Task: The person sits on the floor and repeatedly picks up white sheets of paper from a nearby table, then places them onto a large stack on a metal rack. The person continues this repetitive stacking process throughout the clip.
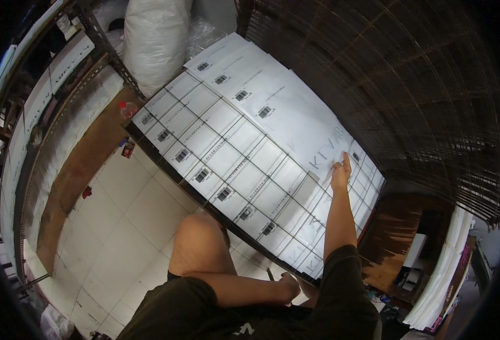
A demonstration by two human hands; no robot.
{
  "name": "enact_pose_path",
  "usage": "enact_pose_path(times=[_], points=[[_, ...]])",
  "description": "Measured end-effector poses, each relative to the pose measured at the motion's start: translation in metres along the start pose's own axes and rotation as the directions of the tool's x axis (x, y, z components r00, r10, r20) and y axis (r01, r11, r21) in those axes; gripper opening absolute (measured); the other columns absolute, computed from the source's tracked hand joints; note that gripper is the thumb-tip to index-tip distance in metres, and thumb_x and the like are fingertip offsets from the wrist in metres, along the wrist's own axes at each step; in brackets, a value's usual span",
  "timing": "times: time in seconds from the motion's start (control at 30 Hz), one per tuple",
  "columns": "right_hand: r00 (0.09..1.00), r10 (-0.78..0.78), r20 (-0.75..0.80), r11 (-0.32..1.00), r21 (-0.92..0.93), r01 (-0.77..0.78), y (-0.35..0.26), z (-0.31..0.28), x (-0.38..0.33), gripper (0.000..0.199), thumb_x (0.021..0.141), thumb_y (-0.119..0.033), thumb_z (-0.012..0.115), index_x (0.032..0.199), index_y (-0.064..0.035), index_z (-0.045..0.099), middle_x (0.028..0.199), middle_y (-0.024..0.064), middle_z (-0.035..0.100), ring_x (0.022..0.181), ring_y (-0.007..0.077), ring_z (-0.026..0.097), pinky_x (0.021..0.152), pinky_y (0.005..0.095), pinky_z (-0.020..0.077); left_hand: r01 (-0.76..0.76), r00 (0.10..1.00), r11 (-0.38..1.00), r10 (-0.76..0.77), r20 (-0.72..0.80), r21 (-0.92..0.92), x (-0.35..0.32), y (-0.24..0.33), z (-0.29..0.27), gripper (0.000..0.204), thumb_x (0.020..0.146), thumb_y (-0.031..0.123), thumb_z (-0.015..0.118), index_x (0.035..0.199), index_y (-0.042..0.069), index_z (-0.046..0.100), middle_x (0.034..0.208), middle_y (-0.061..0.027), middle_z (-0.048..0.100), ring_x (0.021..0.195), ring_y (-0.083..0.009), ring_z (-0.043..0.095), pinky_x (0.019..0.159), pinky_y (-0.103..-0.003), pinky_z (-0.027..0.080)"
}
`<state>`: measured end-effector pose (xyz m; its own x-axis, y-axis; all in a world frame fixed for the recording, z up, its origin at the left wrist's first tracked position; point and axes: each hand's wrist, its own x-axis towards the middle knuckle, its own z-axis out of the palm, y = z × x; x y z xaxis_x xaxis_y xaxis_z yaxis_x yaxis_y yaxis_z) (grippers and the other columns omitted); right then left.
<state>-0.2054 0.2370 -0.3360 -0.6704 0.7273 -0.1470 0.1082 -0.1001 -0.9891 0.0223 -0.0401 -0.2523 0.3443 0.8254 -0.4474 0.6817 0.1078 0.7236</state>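
My right hand (341,171) reaches out over a large white printed sheet (295,119), its index finger stretched out and the other fingers partly curled. The fingertip is at the sheet's right end, beside big dark lettering; I see nothing in this hand. Several such sheets overlap on top of a black wire grid (225,137), and more white printed pieces show beneath the wires. Close to my body, my left hand (288,288) is closed. A thin dark pen-like thing (270,274) shows beside its fingers and appears held in it.
Dark wire mesh panels (397,73) rise behind the sheets. A bulky white plastic-wrapped bundle (156,42) stands at the back left, beside a metal shelf rack (99,39). White tiled floor (119,226) lies at left. A brown wooden surface (400,226) and white stacked material (445,266) are at right.
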Motion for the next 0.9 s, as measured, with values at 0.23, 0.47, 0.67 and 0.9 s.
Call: enact_pose_path(times=[0.23, 0.47, 0.67, 0.9], points=[[0.999, -0.029, -0.032, 0.996, -0.082, 0.026, 0.023, -0.006, 0.033, 0.068, 0.071, 0.011, 0.045, 0.137, -0.0047, 0.039, 0.126, 0.0133, 0.049, 0.078, 0.0134, 0.055, 0.06, 0.0236, 0.0443, -0.013, 1.0, 0.999, 0.014, 0.02, -0.049, 0.012, -0.007, 0.003, 0.049, 0.068, 0.045, 0.07, 0.1, 0.008, 0.062, 0.097, -0.0132, 0.061, 0.092, -0.0304, 0.061, 0.074, -0.046, 0.043], [0.998, -0.034, 0.048, 0.985, -0.167, 0.041, 0.023, -0.009, 0.039, 0.069, 0.07, 0.011, 0.045, 0.137, -0.004, 0.039, 0.145, 0.0146, 0.032, 0.114, 0.0203, 0.048, 0.082, 0.026, 0.0446, -0.008, 1.0, 0.999, 0.009, 0.019, -0.043, 0.014, -0.002, 0.007, 0.05, 0.069, 0.046, 0.07, 0.101, 0.008, 0.06, 0.099, -0.0136, 0.06, 0.095, -0.0303, 0.059, 0.077, -0.046, 0.041], [0.996, -0.085, 0.026, 0.982, -0.166, 0.088, 0.031, -0.013, 0.045, 0.068, 0.071, 0.01, 0.047, 0.137, -0.0059, 0.04, 0.142, 0.0171, 0.034, 0.116, 0.0216, 0.046, 0.082, 0.0261, 0.0439, -0.028, 0.999, 0.999, 0.029, 0.019, -0.045, 0.011, -0.002, 0.007, 0.052, 0.07, 0.047, 0.069, 0.104, 0.008, 0.059, 0.101, -0.0134, 0.059, 0.094, -0.0304, 0.059, 0.076, -0.047, 0.04], [0.981, -0.037, -0.189, 0.958, -0.285, -0.019, 0.048, -0.038, 0.041, 0.053, 0.073, -0.001, 0.06, 0.125, -0.0078, 0.051, 0.124, 0.0144, 0.048, 0.095, 0.0209, 0.054, 0.075, 0.0289, 0.0459, -0.062, 0.996, 0.998, 0.063, -0.068, 0.024, -0.005, 0.005, -0.002, 0.053, 0.072, 0.05, 0.067, 0.105, 0.009, 0.059, 0.101, -0.0124, 0.059, 0.096, -0.0298, 0.058, 0.077, -0.046, 0.04]])
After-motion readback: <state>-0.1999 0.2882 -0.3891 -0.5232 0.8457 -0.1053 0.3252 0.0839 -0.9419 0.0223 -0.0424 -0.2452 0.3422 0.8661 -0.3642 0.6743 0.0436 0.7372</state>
